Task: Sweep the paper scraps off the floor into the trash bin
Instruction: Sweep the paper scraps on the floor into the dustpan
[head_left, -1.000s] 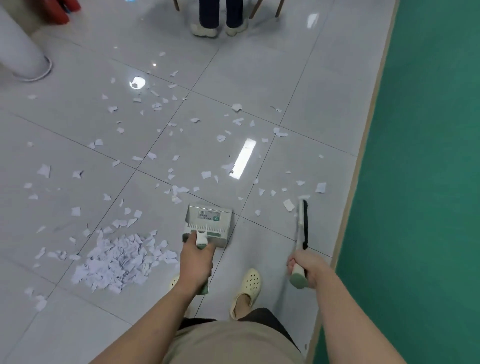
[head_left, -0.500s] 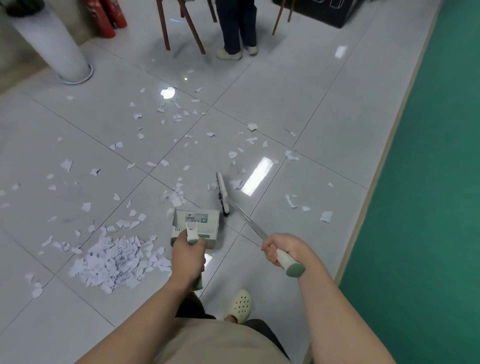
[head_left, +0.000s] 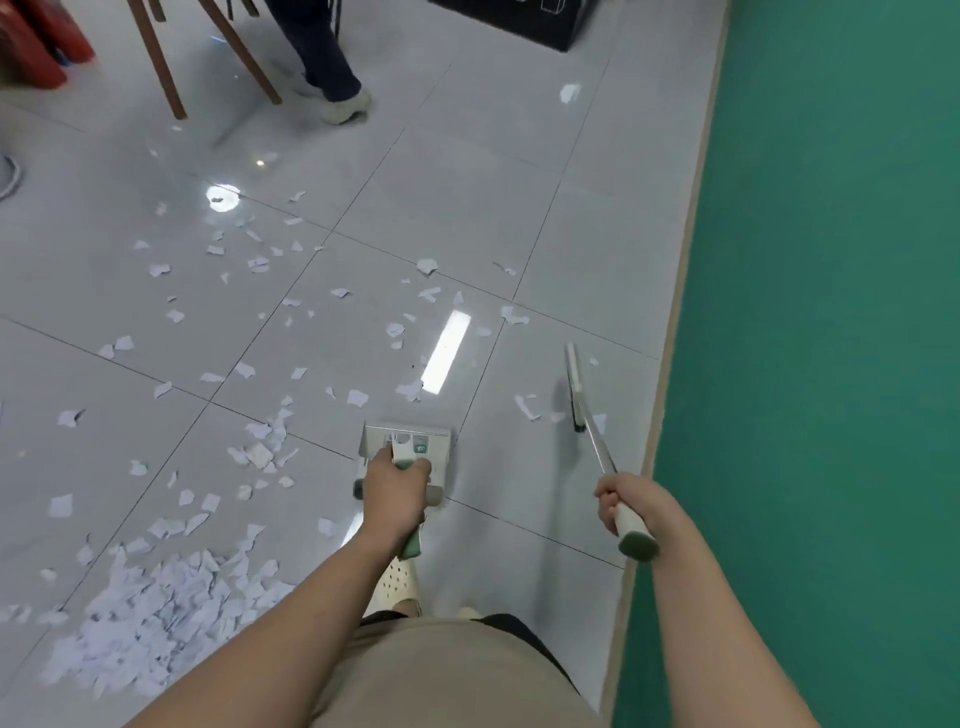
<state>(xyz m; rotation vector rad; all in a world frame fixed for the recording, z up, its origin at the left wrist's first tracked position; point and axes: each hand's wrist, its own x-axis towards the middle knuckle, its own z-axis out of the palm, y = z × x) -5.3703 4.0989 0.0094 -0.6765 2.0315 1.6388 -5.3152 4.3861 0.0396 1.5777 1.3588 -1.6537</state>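
We stand on a glossy grey tiled floor (head_left: 545, 171). Our left hand (head_left: 396, 491) has its fingers wrapped around the handle of a grey-and-green plastic dustpan (head_left: 408, 449); our right hand (head_left: 631, 506) grips a slim metal-shafted broom (head_left: 576, 395). White torn paper scraps (head_left: 150, 618) lie heaped left of the dustpan, with others scattered beyond it. We judge that short, low strokes toward the dustpan work best.

the dustpan (head_left: 405, 449) sits on the floor (head_left: 519, 182) straight ahead of the person, the left hand (head_left: 397, 488) on its handle. to its right, near the wall (head_left: 831, 312), the broom (head_left: 582, 400) head touches the floor, its handle in the right hand (head_left: 631, 506). a heap of paper scraps (head_left: 150, 613) lies to the left and nearer; loose scraps spread beyond the dustpan. chair legs (head_left: 166, 67) and another person's foot (head_left: 345, 109) stand far ahead.
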